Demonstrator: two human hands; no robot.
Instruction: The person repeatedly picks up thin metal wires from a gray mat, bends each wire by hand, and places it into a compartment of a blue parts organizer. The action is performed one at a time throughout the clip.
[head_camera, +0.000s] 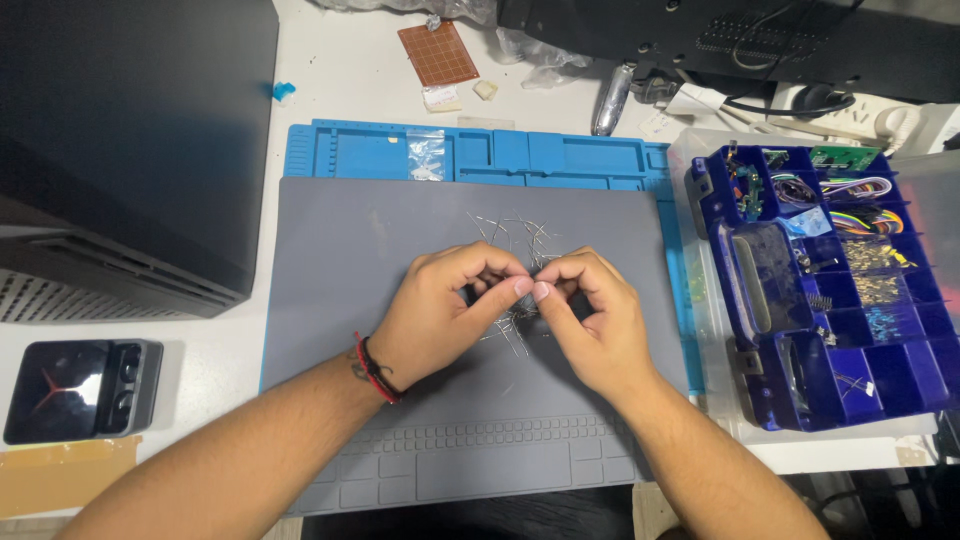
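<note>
**Head view: pinching a wire lead over the mat**

Head view shows us working above the grey mat, which lies on a blue tray. Our left hand and right hand meet at the fingertips, both curled shut in a pinch. Between them we appear to hold one thin wire lead; the piece itself is too fine to make out clearly. The loose pile of leads lies on the mat just beyond and beneath our fingers.

We judge the step in hand to be working a single lead picked from the pile, either straightening or bending it; which one we cannot tell.

The next move calls for a steady two-point pinch and light force, since such a lead kinks easily. It also calls for keeping the hands low over the mat, so that a dropped piece stays with the pile.

A blue parts box stands to the right, a perfboard beyond the tray.
</note>
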